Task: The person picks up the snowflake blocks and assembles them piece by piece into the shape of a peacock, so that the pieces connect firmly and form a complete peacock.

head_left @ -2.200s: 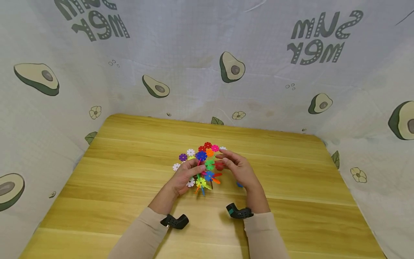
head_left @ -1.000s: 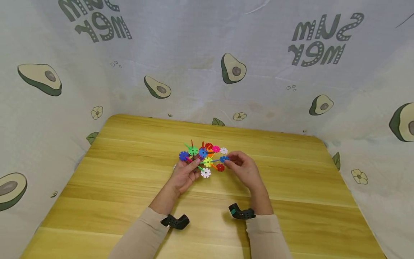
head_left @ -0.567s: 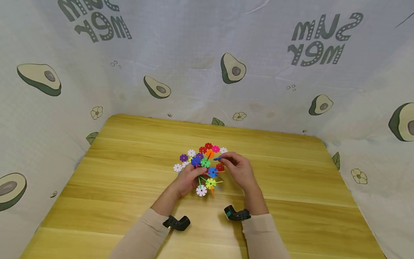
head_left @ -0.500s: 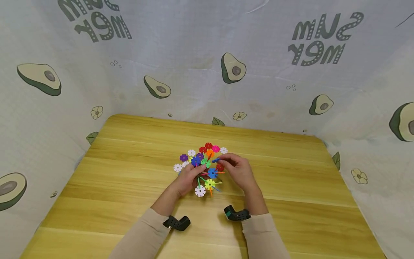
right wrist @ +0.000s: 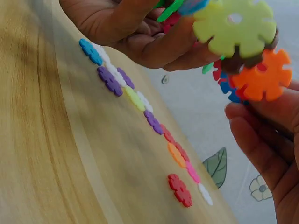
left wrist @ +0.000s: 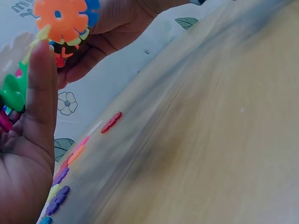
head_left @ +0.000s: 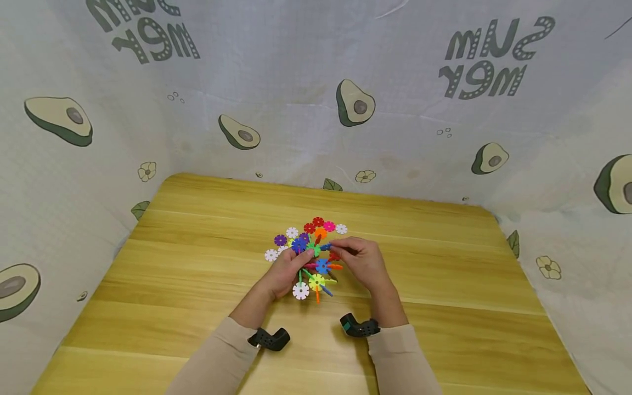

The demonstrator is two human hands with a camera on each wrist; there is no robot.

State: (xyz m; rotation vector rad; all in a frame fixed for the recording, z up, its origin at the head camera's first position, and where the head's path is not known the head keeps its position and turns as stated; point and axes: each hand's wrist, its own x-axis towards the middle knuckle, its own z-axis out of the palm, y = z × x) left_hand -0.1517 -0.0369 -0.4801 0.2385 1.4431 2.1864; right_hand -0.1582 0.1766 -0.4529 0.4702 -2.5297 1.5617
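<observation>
In the head view, my left hand grips a built-up cluster of interlocking plastic snowflake discs. A green disc, a light blue disc, a yellow disc and a white disc stick out of it at angles. Thumb and fingers of my right hand pinch a blue disc, edge-on, at the green disc's right edge; whether its slot is engaged I cannot tell. Up close in the right wrist view, a yellow disc and an orange disc belong to the cluster.
Loose discs lie on the wooden table behind the hands: several white, purple and red ones, a pink disc and an orange disc. A single red disc lies apart from that row. Patterned cloth hangs behind the table.
The right hand has taken up a blue disc and moved it left to the green disc. The left hand has turned the cluster, so the green disc now faces the right hand.
</observation>
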